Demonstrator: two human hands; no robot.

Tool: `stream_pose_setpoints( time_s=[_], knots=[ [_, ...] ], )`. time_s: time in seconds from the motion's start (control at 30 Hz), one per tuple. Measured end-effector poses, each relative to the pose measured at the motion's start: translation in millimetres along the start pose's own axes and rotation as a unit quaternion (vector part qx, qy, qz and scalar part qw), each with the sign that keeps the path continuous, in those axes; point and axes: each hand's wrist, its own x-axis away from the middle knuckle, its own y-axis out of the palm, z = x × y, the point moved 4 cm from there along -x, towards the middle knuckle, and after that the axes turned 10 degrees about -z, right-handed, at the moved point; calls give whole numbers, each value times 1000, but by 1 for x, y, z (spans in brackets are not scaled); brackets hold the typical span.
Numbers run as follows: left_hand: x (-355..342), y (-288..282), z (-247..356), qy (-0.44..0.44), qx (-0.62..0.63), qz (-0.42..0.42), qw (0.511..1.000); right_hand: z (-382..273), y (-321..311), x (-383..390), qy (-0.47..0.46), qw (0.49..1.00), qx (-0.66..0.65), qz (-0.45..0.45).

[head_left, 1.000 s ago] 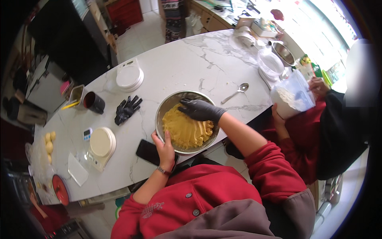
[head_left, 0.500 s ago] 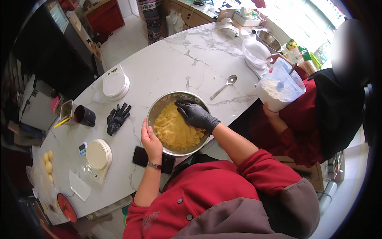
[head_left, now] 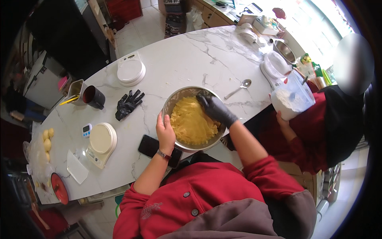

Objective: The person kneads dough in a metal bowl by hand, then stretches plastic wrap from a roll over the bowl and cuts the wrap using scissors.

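Note:
My left hand (head_left: 165, 131), bare and with a bracelet at the wrist, grips the near left side of a metal mixing bowl (head_left: 172, 96), thumb by the rim. A crumbly yellow dough (head_left: 191, 123) fills much of the bowl. Inside, my right hand (head_left: 216, 110) wears a black glove and presses at the far right edge of the dough. Motion blurs it and its fingertips are partly hidden, so their closing is unclear. A dark phone (head_left: 149, 145) lies beside my left wrist, partly covered by it. Left of the bowl rests a loose black glove (head_left: 129, 105).
Two white kitchen scales (head_left: 130, 71) stand left of the bowl, with a small timer (head_left: 86, 130), a dark cup (head_left: 94, 97) and a white scraper (head_left: 77, 167). A spoon (head_left: 238, 89) lies to the right. There, a co-worker holds a plastic tub (head_left: 293, 95) of white powder.
My gloved right hand has shifted from lying across the dough to its far right edge, with fingers turned more downward. The left hand stays at the bowl. The whole view has shifted slightly.

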Motion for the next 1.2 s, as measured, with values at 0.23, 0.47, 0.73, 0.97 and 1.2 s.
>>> stream_pose_setpoints(
  time_s=[0.23, 0.47, 0.73, 0.97, 1.2],
  knots=[
    [12, -4, -12, -6, 86, -16, 996, -11, -20, -3, 57, 992, 108, -43],
    [15, -2, -5, -19, 49, 13, 999, -7, -10, -7, 13, 978, 183, -98],
    [16, 0, 1, -11, 20, 14, 1000, 8, -7, -38, 9, 987, 149, -67],
    [14, -1, -16, 14, 19, 10, 1000, -1, 18, -51, -107, 979, 165, -55],
    [17, 4, -4, 25, 23, 10, 999, -17, 45, -58, -172, 958, 227, -31]
  ],
)
